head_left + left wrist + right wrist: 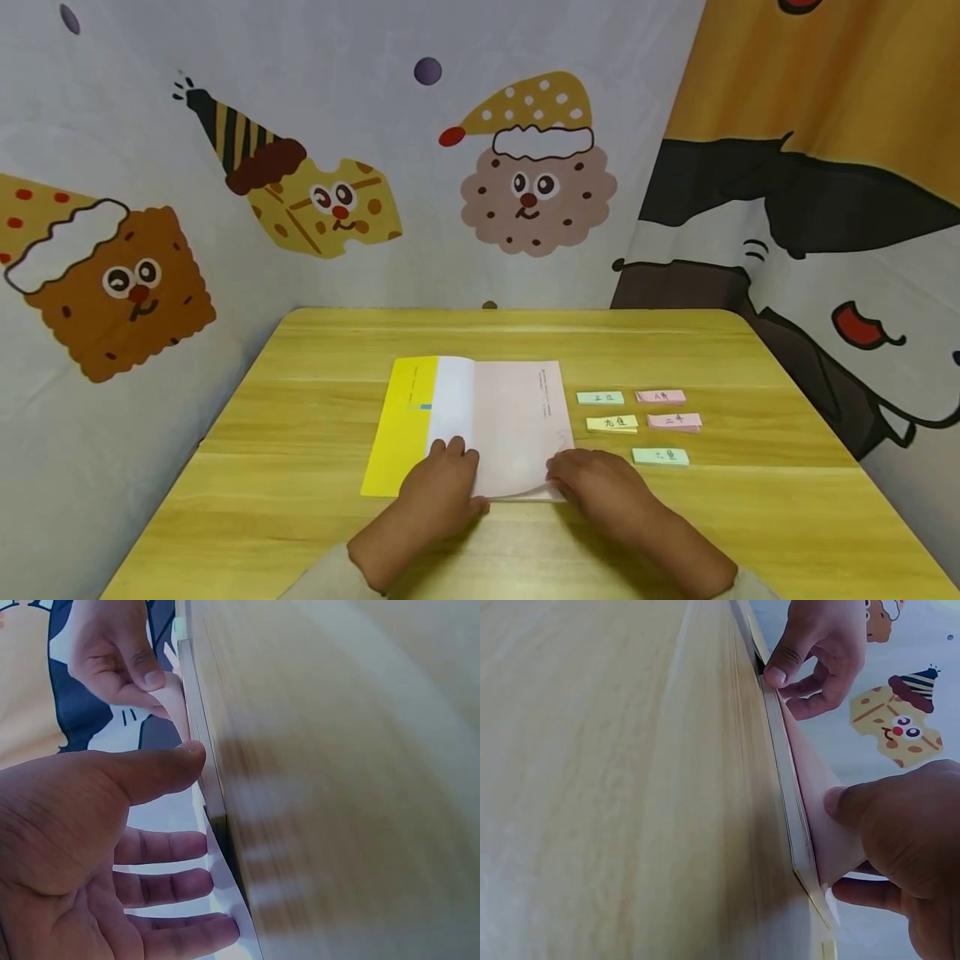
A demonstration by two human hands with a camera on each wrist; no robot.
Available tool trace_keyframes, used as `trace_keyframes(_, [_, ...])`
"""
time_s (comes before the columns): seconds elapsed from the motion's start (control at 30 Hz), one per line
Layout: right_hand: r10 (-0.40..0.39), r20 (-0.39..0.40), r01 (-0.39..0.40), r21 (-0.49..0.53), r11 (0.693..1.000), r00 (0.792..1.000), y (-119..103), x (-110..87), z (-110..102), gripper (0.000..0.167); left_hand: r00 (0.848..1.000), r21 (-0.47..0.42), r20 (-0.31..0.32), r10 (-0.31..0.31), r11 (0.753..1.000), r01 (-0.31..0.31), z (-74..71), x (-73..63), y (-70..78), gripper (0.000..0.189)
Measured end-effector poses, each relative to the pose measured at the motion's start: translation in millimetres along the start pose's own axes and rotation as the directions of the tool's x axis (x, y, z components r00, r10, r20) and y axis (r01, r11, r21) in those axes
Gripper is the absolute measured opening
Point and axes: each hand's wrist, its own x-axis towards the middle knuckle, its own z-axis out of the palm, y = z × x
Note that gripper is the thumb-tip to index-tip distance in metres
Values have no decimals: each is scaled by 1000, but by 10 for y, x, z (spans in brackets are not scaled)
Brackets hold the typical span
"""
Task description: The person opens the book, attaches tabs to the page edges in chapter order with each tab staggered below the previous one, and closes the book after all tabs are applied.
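Note:
A booklet lies open on the wooden table, with a yellow cover [396, 417] and a white leaf [453, 400] on the left and a pink page [517, 425] on the right. My left hand [442, 487] rests near the fold, fingertips on the white leaf and thumb at the booklet's lower edge. With thumb and fingers my right hand [603, 492] pinches the pink page at its lower right corner, which is lifted off the pages beneath. In the right wrist view, the raised pink page [821, 817] bends away from the page stack [786, 787].
Right of the booklet lie several folded slips with handwriting: green slips [600, 398] [660, 457], pink slips [660, 397] [673, 422] and a yellow slip [611, 424]. A cartoon-printed cloth [420, 275] hangs behind the wooden table [285, 467].

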Motion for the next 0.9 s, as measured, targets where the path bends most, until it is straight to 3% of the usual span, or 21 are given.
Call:
trace_keyframes(0.2, [-9, -54, 8, -3, 1000, 999, 10, 38, -6, 9, 1000, 36, -11, -5, 999, 5, 21, 14, 15, 53])
trace_keyframes(0.57, [-33, -154, 38, 31, 999, 987, 27, 52, 8, 17, 996, 114, -78, 46, 993, -37, 32, -4, -2, 37])
trace_keyframes(0.63, [-3, -158, 8, 28, 1000, 988, 25, 46, 7, 23, 995, 115, -83, 51, 993, -41, 36, -4, -5, 36])
trace_keyframes(0.8, [103, -197, -98, 32, 995, 975, 24, 26, 0, 59, 995, 108, -89, 52, 993, -42, 55, -13, -8, 33])
trace_keyframes(0.9, [126, -249, -112, 68, 991, 960, 31, 21, 6, 65, 995, 104, -93, 30, 994, -20, 56, -19, -15, 29])
